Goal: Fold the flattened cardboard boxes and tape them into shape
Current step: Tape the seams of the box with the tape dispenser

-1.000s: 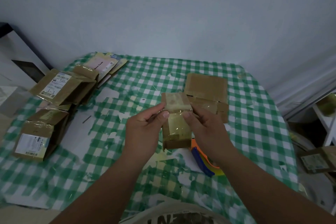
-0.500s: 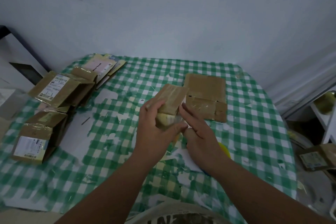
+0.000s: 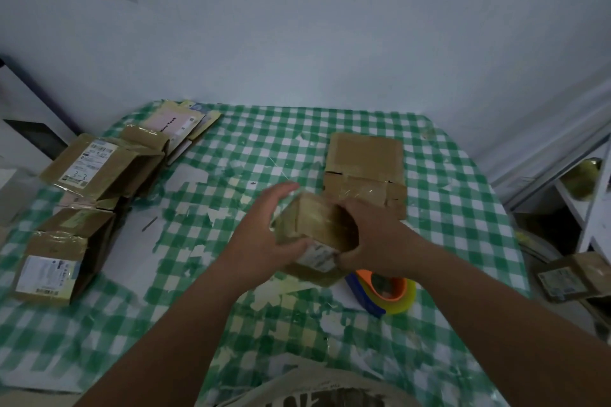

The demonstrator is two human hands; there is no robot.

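Note:
A small brown cardboard box, taped and with a white label on its near side, is held over the middle of the table between both hands. My left hand grips its left side, thumb underneath near the label. My right hand holds its right side with fingers curled round the open end. A tape dispenser in orange, blue and yellow lies on the table just below my right hand. A flattened cardboard box lies beyond the hands.
Folded boxes with labels are stacked at the table's left edge, another box nearer me. Flat envelopes lie at the far left corner. The green checked tablecloth is worn. A white shelf stands to the right.
The box was upright between my fingertips, then tipped over; now it lies lower on its side with its open end toward my right hand. The tape dispenser is uncovered again.

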